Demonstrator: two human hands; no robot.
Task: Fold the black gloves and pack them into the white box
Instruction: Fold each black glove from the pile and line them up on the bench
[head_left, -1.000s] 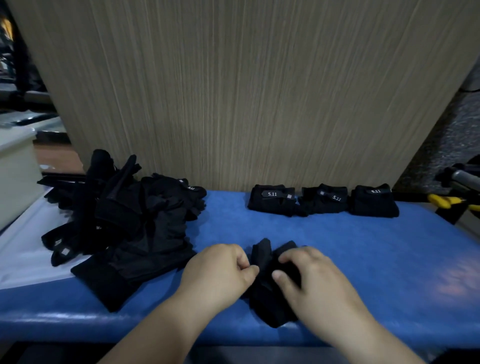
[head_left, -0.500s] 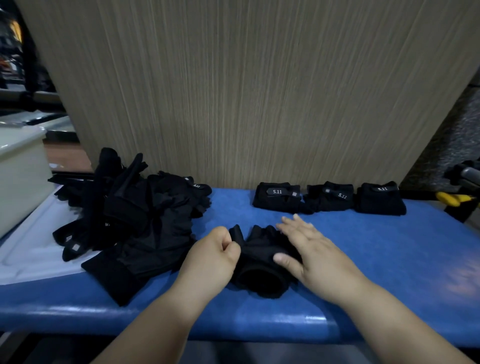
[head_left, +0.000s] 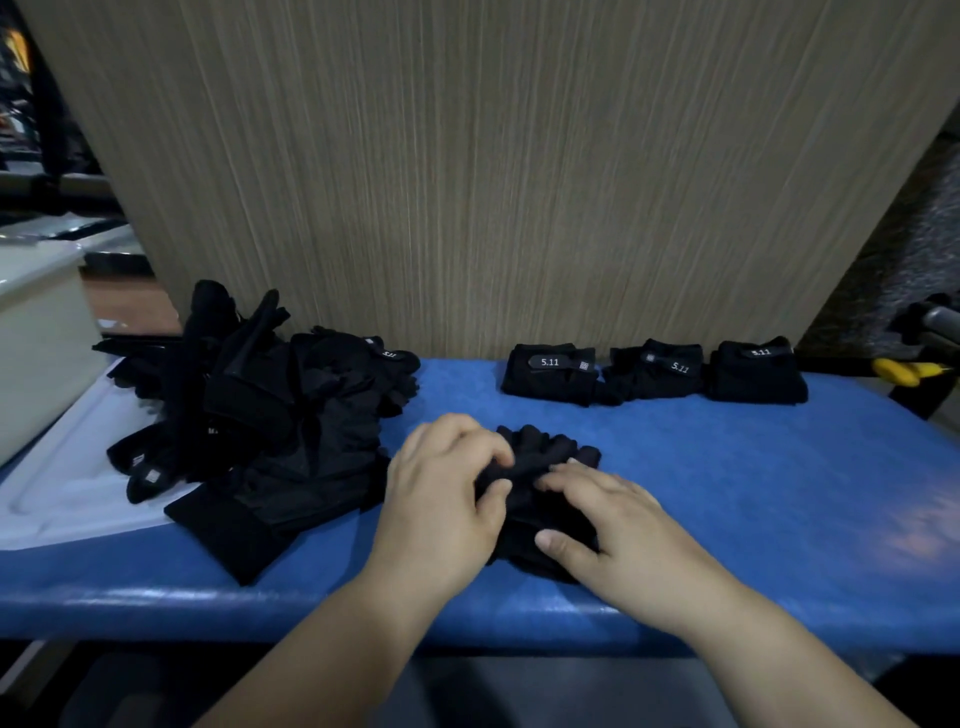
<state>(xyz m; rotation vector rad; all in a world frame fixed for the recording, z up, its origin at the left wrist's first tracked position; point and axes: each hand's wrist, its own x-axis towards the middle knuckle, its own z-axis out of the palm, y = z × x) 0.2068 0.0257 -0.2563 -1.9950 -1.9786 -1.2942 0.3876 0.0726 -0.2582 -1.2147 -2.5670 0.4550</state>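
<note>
Head view: white box (head_left: 41, 338) beyond the worktop's (head_left: 779, 493) left edge; glove pile (head_left: 270, 415) at its left end; left hand (head_left: 441, 499) pinches the glove (head_left: 545, 452) near the front edge; right hand (head_left: 623, 525) presses it, fingers straight; three folded gloves (head_left: 654, 371) along the back edge read "5.11".

Bunched black glove (head_left: 551, 450) — partly folded, lying flat
</note>
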